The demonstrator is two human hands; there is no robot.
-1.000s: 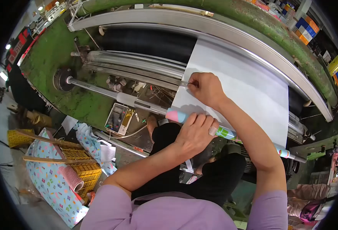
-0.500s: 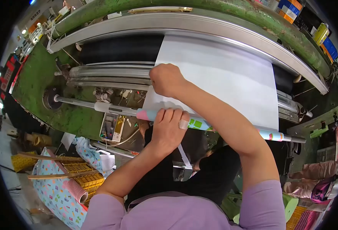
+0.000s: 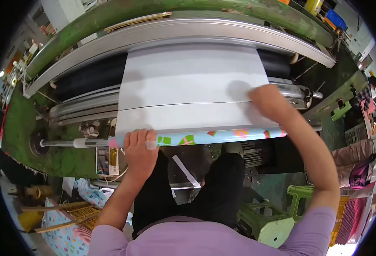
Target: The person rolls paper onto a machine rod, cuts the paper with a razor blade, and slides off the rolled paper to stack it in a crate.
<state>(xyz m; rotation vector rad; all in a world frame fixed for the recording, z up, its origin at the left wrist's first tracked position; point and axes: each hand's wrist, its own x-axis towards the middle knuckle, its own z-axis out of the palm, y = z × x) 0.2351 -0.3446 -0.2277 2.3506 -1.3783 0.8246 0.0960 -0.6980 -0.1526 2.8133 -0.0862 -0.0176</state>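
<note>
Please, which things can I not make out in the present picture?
All in the head view:
- What the right hand may hold: blurred.
- Patterned roll under the left hand: covered by fingers.
- Box contents: too small.
- Blue patterned sheet: bottom edge cuts it.

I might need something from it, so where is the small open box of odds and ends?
In the head view, the open box is left of centre, just below the metal shaft and left of the left hand.

At my twelve o'clock, a cylindrical blue patterned roll [image 3: 224, 136] lies before a flat white sheet [image 3: 188, 81]; at three, a green plastic stool [image 3: 276, 230].
</note>
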